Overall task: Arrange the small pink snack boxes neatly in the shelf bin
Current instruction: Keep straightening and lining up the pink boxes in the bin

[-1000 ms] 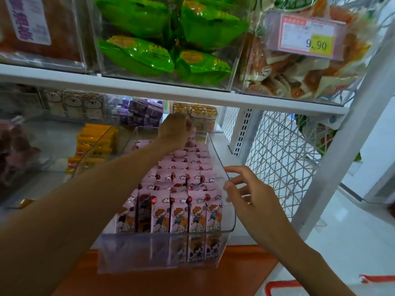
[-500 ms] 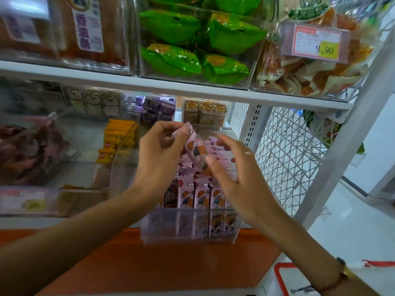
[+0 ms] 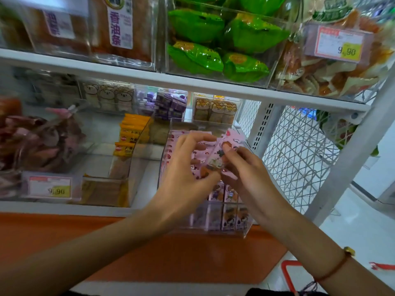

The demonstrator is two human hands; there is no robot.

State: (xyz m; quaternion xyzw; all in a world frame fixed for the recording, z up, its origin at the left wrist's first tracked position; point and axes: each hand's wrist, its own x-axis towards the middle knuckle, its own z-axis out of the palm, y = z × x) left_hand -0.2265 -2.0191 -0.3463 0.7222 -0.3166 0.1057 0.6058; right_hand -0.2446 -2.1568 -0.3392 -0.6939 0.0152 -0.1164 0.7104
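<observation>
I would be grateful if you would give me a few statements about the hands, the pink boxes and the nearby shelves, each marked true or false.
1. Both hands are over the clear bin of pink snack boxes. True.
2. The right hand pinches a pink box held above the rows. True.
3. The green packets sit on the same shelf as the bin. False: they are on the shelf above.
4. The left hand hangs at the person's side. False: it is at the held box, fingers curled.
5. The yellow packets lie to the right of the bin. False: they lie to its left.
</observation>
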